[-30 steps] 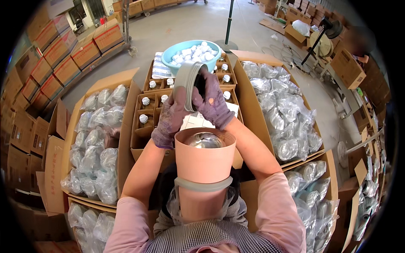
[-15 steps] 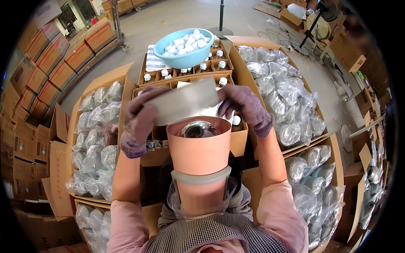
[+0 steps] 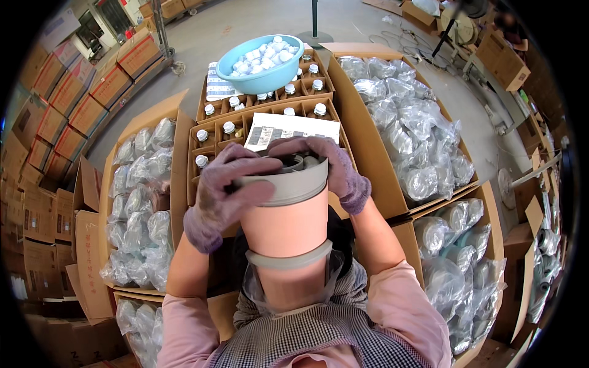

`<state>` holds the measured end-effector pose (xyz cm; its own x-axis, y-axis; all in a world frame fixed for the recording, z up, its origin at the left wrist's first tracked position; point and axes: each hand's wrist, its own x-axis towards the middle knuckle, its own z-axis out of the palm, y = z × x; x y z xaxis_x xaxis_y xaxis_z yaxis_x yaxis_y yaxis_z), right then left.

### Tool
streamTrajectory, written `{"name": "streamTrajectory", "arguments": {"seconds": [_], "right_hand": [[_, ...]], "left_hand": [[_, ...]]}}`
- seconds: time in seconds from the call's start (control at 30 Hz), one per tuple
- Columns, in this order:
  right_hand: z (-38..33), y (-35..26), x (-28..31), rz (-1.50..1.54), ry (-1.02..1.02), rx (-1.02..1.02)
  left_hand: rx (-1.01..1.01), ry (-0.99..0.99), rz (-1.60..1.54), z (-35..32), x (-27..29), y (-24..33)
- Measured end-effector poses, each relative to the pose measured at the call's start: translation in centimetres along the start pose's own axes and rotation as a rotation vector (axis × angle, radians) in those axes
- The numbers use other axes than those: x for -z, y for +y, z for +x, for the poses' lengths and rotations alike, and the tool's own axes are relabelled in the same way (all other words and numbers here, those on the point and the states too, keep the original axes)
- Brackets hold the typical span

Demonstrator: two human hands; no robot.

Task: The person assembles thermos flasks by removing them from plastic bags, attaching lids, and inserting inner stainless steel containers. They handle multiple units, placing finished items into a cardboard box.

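In front of my chest stands a pink cylindrical flask shell (image 3: 285,224) with a grey collar (image 3: 299,187) seated on its top. My left hand (image 3: 222,190), in a purple-grey work glove, grips the collar from the left, thumb across its front and fingers over the rim. The gloved right hand (image 3: 331,164) wraps round the collar's right side, fingers on top. Between the hands a dark, round opening shows, partly covered by fingers. Below, against my checked apron, a second pink shell (image 3: 285,288) with a grey ring sits in clear plastic; the upper one appears stacked on it.
Ahead, divided cartons (image 3: 267,105) hold white-capped bottles, with a white label sheet (image 3: 293,130) on the nearer one. A blue basin (image 3: 261,83) of white caps rests behind. Open cartons of plastic-wrapped vessels flank me left (image 3: 138,202) and right (image 3: 408,135). Stacked boxes (image 3: 92,110) stand far left.
The grey collar, held tilted above the pink shell before, has come down onto its top. Both hands have lowered with it, and the silvery liner inside is now mostly covered.
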<state>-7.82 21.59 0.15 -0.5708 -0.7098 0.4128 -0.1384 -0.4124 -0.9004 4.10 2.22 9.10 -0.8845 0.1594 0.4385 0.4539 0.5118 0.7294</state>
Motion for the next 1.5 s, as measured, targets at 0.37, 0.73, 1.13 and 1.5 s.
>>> {"name": "streamTrajectory", "arguments": {"seconds": [0.37,0.73,1.13,1.5], "right_hand": [[-2.9,-6.7,-2.9,-0.690,0.112,-0.098],[-1.0,-8.9,-5.3,-0.429,0.127,0.236],[-0.8,-7.7,-3.9,-0.273,0.105,-0.012],[0.5,-4.5,-3.3,-0.176,-0.034,0.118]], "left_hand": [[0.175,0.045,-0.603,-1.5,-0.9,-5.6],[0.339,0.269,-0.704,-2.1,-1.4,-5.0],[-0.271,0.229,-0.303,-2.2,-2.1,-3.8],[-0.120,0.131,-0.051,-3.2,-1.7,-1.9]]}}
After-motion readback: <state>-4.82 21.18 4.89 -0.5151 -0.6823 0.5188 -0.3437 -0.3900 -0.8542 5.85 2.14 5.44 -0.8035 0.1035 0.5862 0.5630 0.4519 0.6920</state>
